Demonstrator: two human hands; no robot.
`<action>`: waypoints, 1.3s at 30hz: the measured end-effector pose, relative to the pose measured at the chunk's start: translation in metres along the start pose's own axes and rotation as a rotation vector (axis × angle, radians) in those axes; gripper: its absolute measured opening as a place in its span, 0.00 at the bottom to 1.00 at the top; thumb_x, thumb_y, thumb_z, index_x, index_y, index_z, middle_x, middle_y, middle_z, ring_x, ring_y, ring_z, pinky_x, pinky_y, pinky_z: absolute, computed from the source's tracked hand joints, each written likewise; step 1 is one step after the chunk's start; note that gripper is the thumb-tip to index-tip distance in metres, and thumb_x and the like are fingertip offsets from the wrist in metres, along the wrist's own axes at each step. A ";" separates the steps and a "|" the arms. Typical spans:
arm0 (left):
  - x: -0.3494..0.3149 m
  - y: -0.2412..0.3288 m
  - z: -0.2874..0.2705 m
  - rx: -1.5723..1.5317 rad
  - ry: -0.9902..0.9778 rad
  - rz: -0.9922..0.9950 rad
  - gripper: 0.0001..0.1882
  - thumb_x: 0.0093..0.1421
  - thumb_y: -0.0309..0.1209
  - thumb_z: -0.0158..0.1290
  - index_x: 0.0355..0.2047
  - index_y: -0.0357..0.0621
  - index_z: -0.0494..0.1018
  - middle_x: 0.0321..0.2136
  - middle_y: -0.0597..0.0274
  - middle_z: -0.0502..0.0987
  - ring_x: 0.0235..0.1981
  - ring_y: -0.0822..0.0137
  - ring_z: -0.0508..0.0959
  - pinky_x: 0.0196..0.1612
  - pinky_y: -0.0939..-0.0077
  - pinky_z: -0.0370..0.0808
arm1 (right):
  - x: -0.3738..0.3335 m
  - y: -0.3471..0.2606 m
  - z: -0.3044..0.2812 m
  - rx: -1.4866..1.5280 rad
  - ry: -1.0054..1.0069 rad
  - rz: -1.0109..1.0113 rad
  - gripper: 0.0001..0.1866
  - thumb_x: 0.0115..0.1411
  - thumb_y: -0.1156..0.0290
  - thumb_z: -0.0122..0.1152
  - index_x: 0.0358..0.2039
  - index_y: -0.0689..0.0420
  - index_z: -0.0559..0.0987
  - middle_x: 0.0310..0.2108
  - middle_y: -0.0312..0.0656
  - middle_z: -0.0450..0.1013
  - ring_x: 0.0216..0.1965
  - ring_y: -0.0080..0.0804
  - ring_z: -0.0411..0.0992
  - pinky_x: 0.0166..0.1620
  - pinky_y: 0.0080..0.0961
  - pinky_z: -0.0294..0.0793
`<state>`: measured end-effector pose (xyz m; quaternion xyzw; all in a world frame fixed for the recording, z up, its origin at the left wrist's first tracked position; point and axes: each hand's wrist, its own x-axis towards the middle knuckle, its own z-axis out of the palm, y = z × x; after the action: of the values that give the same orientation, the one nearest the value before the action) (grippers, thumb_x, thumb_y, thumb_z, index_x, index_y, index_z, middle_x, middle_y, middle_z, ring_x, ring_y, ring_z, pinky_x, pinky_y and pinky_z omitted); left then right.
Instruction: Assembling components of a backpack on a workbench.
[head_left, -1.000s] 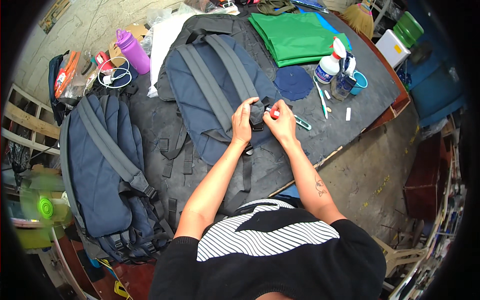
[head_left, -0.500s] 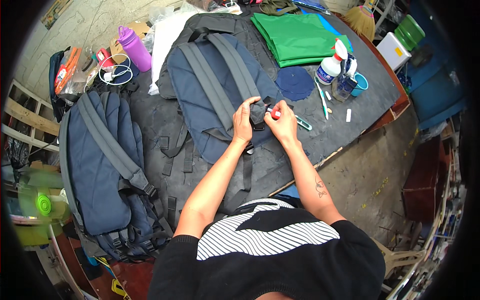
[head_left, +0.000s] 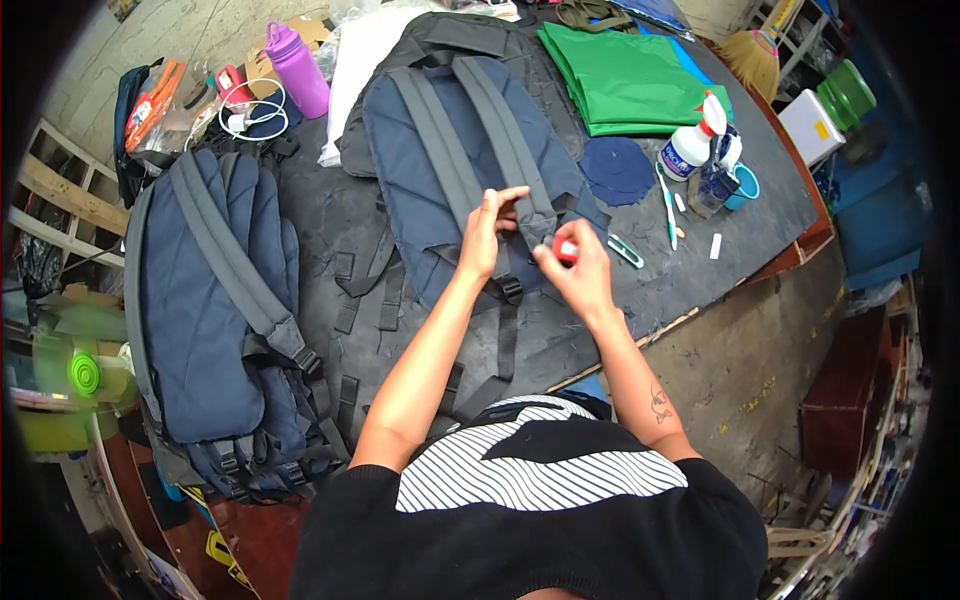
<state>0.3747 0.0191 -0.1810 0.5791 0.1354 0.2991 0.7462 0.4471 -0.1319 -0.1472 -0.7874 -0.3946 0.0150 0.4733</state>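
Note:
A navy backpack [head_left: 405, 150] with grey padded shoulder straps lies on the dark table in front of me. My left hand [head_left: 483, 240] grips the lower part of the right shoulder strap [head_left: 500, 120], its fingers curled at the strap's edge. My right hand [head_left: 585, 275] pinches a small red object [head_left: 566, 249] with a white patch, close to the strap's lower end; its exact kind is unclear. A black buckle [head_left: 511, 288] with a webbing tail hangs below the strap. Right of my right hand lie green-handled thread snips [head_left: 626, 252].
A second navy backpack [head_left: 215, 330] stands at left. Behind are a purple bottle [head_left: 298, 75], folded green sheeting [head_left: 625, 85] and a round navy cloth piece [head_left: 616, 170]. On the right stand a spray bottle [head_left: 688, 145], a toothbrush [head_left: 669, 210] and a blue cup [head_left: 743, 187].
The view has shifted, so the table's things appear farther right. My right hand with the red object has drawn slightly nearer to me, below the strap's end. My left hand's grip has loosened a little.

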 end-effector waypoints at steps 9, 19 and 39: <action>-0.033 0.011 -0.021 0.662 0.430 0.051 0.15 0.62 0.38 0.46 0.41 0.41 0.76 0.39 0.51 0.73 0.46 0.59 0.70 0.50 0.70 0.66 | -0.013 -0.017 0.027 -0.393 -0.339 0.078 0.18 0.42 0.63 0.65 0.28 0.58 0.69 0.33 0.47 0.65 0.32 0.47 0.72 0.34 0.41 0.71; -0.023 0.010 -0.035 0.374 0.295 -0.078 0.15 0.60 0.35 0.50 0.43 0.38 0.75 0.35 0.57 0.75 0.36 0.70 0.73 0.44 0.79 0.67 | -0.011 -0.018 0.026 -0.455 -0.399 0.043 0.17 0.44 0.64 0.66 0.30 0.59 0.70 0.33 0.48 0.65 0.33 0.48 0.72 0.35 0.40 0.72; -0.028 0.044 -0.072 -1.219 -0.200 -0.078 0.44 0.46 0.36 0.47 0.62 0.27 0.48 0.64 0.35 0.43 0.67 0.46 0.42 0.68 0.53 0.41 | 0.045 0.037 -0.031 1.184 -0.364 0.625 0.14 0.53 0.71 0.56 0.42 0.55 0.74 0.32 0.36 0.74 0.30 0.25 0.71 0.31 0.26 0.71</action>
<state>0.3006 0.0655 -0.1642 0.0683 -0.1093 0.2394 0.9623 0.5125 -0.1348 -0.1423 -0.4584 -0.1477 0.4954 0.7229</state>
